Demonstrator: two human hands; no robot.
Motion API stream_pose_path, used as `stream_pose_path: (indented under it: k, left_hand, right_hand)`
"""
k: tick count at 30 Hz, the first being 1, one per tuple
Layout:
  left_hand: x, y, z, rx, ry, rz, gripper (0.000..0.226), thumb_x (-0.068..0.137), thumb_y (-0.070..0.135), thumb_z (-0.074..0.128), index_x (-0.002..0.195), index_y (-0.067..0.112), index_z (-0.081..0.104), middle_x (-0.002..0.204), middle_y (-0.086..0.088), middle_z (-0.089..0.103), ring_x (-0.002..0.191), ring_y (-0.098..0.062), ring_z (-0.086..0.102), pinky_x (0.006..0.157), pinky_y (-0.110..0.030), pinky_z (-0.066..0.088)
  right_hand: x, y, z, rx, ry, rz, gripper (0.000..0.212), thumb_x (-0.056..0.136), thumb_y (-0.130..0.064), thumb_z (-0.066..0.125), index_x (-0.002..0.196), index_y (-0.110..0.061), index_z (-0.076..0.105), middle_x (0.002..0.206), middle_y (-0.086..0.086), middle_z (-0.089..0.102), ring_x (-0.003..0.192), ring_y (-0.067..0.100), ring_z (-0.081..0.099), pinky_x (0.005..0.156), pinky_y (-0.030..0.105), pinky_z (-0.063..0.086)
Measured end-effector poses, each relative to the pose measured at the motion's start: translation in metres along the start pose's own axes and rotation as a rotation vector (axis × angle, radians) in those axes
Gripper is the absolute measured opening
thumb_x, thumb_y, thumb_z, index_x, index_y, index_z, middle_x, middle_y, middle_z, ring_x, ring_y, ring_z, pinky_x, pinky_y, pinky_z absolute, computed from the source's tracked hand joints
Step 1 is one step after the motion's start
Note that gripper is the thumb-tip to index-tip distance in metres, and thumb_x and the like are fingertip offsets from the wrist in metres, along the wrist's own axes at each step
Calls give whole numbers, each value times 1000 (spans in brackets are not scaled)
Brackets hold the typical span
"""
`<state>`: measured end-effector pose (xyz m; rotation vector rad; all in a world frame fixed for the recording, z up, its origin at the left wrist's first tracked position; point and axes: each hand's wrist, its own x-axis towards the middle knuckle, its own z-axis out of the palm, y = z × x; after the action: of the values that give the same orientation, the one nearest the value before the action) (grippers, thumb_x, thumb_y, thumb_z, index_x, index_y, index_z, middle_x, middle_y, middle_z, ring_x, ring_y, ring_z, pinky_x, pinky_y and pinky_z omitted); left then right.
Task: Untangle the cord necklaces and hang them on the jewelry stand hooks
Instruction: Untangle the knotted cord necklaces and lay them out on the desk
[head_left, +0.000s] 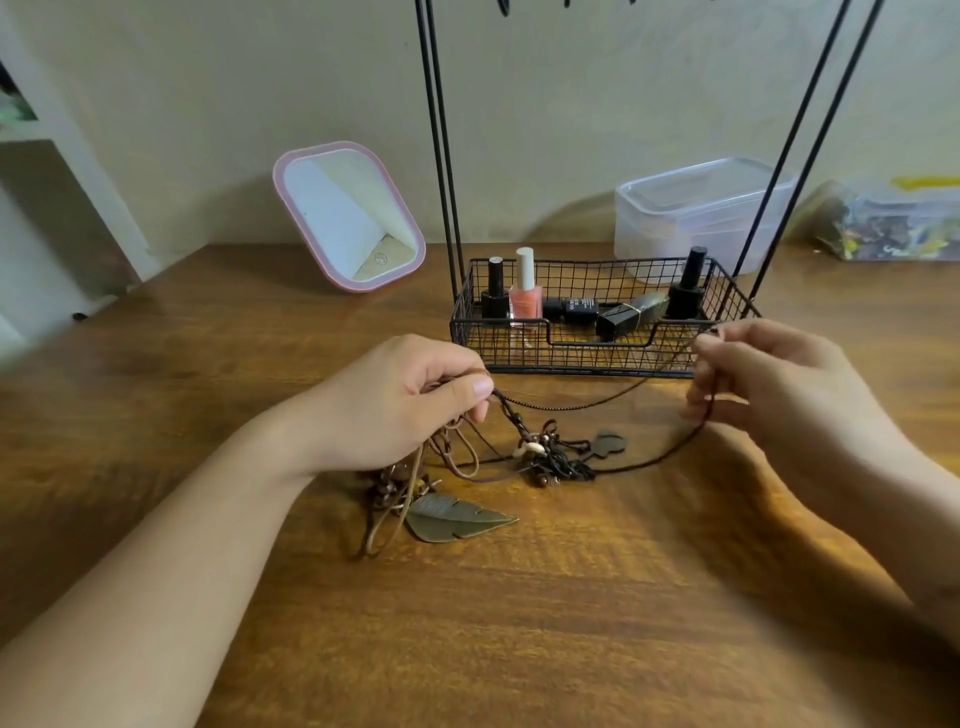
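Left hand (410, 400) clamps the cord bundle (457, 457), right hand (769, 379) pinches one dark cord (670, 452); pulling risks tightening the knot (550, 457) between grips.

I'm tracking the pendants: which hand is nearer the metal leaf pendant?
Left. The left hand grips cords just above the leaf pendant, which lies on the table right below it. The right hand pinches a dark cord far off to its right.

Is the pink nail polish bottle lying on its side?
No, the pink nail polish bottle stands upright in the wire basket, white cap on top.
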<state>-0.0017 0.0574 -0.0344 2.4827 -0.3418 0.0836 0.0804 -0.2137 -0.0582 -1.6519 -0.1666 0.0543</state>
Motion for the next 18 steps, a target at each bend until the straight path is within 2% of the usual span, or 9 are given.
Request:
stream_pose_path:
  k: [1,3,4,7,9,11,14,15,18]
  left_hand:
    - [-1,1,-1,-7,-10,15,35,97,48,42,77,28,64,63,-9,52,59,-20,48,58,-25,39]
    - [-2,3,-1,-11,-31,37,33,97,47,42,79,29,63,66,-7,55,62,-20,50,60,-27,41]
    - [-2,5,-1,-13,-41,44,32,99,44,44,80,29,64,66,-4,55,61,-16,50,59,-25,41]
    - [-3,12,2,-29,-67,73,28,100,36,46,82,26,65,66,3,55,60,-8,50,58,-16,40]
    - [-4,17,5,-43,-89,104,26,101,32,47,84,24,66,68,11,56,63,-6,53,59,-14,39]
    - [-4,20,7,-52,-114,132,25,102,29,49,85,23,66,69,15,57,65,-7,54,60,-14,38]
    - [-5,20,6,-61,-149,136,24,102,30,50,85,24,66,71,14,59,66,-5,56,62,-13,39]
    - [-5,20,6,-66,-157,128,23,101,30,51,85,24,66,71,15,60,66,-3,56,62,-12,39]
    - [-5,18,3,-74,-158,95,23,102,26,51,86,20,68,64,20,54,61,0,51,60,-10,37]
  right_hand:
    - [-3,0,2,-138,26,-89,6,95,-20,63,93,-20,69,80,-5,67,78,16,64,80,35,55]
    - [-10,2,7,-484,47,-304,23,91,-24,68,114,-25,67,104,-13,67,98,5,62,92,28,50]
    - [-14,2,10,-565,14,-404,33,89,-26,69,121,-27,64,112,-16,64,106,1,59,95,26,47]
    - [-29,-2,25,-508,-242,-486,38,89,-36,63,127,-35,61,123,-23,62,117,-5,55,99,26,47]
    - [-34,-2,36,-550,-419,-511,40,89,-45,58,127,-36,62,123,-25,62,121,-7,52,102,25,45]
    - [-32,0,41,-612,-517,-543,38,88,-48,57,123,-37,64,116,-27,63,119,-6,52,99,24,45]
    - [-27,2,41,-577,-545,-561,12,87,-43,60,97,-47,66,95,-29,65,102,-3,59,85,15,45]
    - [-25,4,39,-521,-551,-540,4,88,-42,62,88,-44,65,89,-26,66,94,-1,61,79,14,45]
    - [-20,5,31,-339,-560,-496,19,93,-47,57,85,-31,63,82,-12,63,81,7,61,73,20,46]
